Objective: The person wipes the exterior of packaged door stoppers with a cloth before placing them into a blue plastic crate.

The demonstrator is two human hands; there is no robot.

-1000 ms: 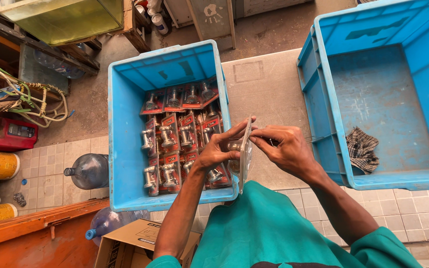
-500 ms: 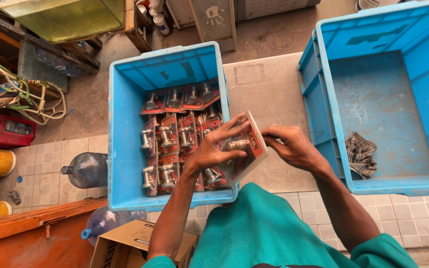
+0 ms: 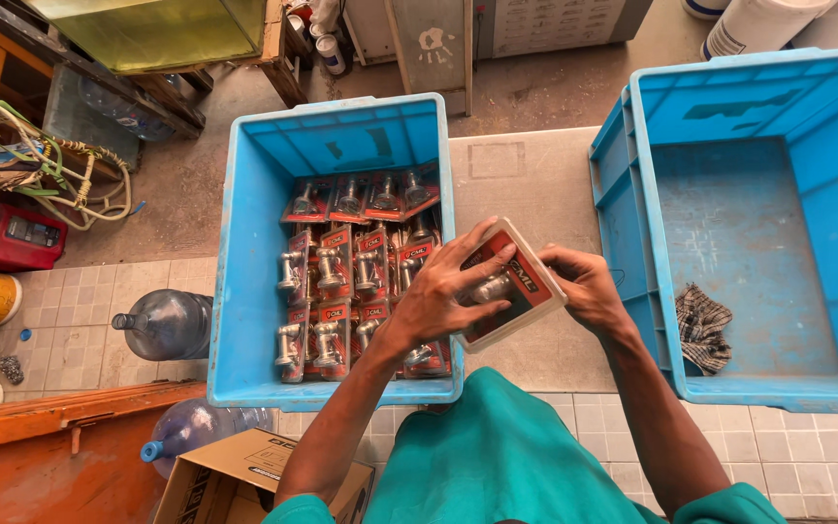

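Both hands hold one blister pack [image 3: 508, 283] over the counter [image 3: 526, 184], just past the left crate's [image 3: 244, 291] right wall. Left hand [image 3: 438, 301]: fingers spread across the pack's face. Right hand [image 3: 584, 291]: gripping its right edge. Contents: a shiny metal fitting on red card. Judged stiff, slick plastic, weight centred; best held by the card edges. More packs [image 3: 341, 281] fill that crate. Right crate [image 3: 729, 233] holds a checked rag [image 3: 702, 325].

head cam: looking steeply down from above | sitting close over both hands | taking in two blue crates [image 3: 244, 291] on the worktop [image 3: 521, 204]
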